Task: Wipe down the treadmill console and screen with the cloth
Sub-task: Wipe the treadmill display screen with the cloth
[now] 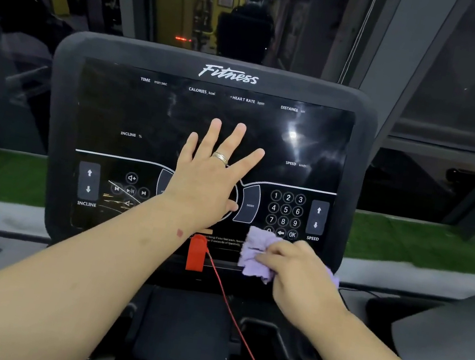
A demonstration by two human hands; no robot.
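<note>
The black treadmill console [64, 108] fills the middle of the head view, with a glossy dark screen [135, 107] above its button panel. My left hand [209, 175] lies flat on the screen's centre, fingers spread and straight, a ring on one finger. My right hand [299, 273] grips a crumpled lilac cloth [255, 254] against the console's lower right edge, just below the number keypad [285, 210]. Smears and light glare show on the screen's right side.
A red safety key [196, 254] sits at the console's bottom centre, its red cord [233, 313] running down to the lower right. A dark tray [185, 327] lies below. Window glass stands behind the console, with green turf beyond.
</note>
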